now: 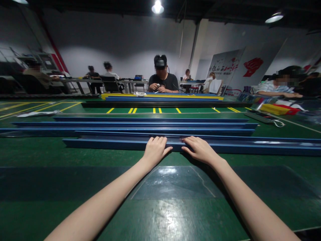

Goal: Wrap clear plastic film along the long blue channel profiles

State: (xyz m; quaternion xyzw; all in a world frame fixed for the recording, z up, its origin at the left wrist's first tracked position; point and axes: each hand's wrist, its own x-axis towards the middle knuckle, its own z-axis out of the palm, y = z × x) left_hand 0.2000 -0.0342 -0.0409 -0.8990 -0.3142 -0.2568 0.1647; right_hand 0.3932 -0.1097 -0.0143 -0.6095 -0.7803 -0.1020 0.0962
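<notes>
L hand [155,148] on nr blue rail [112,145]; R hand [200,150] too, grip unclear

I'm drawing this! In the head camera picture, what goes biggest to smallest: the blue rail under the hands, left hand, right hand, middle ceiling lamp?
1. Blue rail
2. Left hand and right hand: too alike to rank
3. Middle ceiling lamp, though it's farther away

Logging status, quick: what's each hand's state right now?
Left hand: partly curled over the nearest blue rail; firm grip can't be told.
Right hand: partly curled over the same rail; firm grip can't be told.
</notes>
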